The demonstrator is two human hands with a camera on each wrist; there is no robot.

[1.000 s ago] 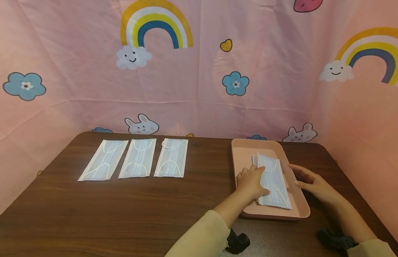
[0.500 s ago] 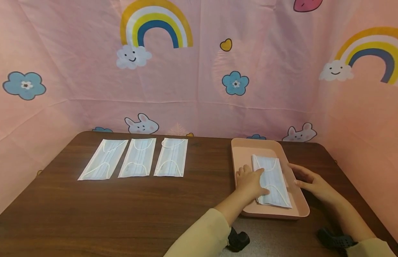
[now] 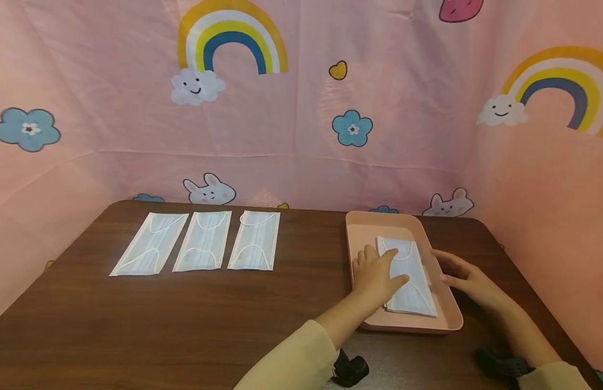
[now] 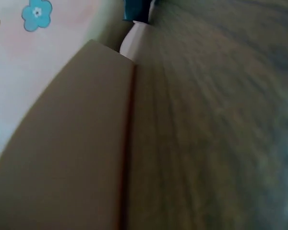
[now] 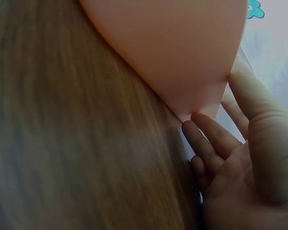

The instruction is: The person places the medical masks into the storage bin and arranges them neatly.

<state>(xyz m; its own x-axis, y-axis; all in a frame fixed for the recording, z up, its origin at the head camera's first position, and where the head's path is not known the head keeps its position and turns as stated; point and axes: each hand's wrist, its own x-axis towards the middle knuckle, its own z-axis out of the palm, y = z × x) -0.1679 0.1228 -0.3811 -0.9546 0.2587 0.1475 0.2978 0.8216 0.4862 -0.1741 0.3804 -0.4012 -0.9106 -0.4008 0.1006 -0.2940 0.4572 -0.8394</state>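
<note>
A pink tray [image 3: 374, 223] stands on the right side of the table. Inside it lies a neat stack of white-blue disposable face masks [image 3: 411, 295], ear loops facing up. My left hand [image 3: 372, 279] reaches over the tray's near-left rim and rests on the stack's left edge, thumb and forefinger spread over the top mask. Loosely bent, the fingertips of my right hand [image 3: 469, 277] touch the outside of the tray's right wall; the right wrist view shows them against the pink wall [image 5: 177, 52]. In the left wrist view the tray's side [image 4: 67, 139] fills the left half.
Three more face masks lie flat in a row at the back left: a left one [image 3: 150, 244], a middle one [image 3: 202, 241] and a right one [image 3: 254, 240]. The brown table [image 3: 184, 325] is enclosed by a pink printed cloth [image 3: 301, 108].
The top mask's far end has shifted left, so it now lines up with the masks under it. The right hand stays at the tray wall, and the head view has turned slightly.
</note>
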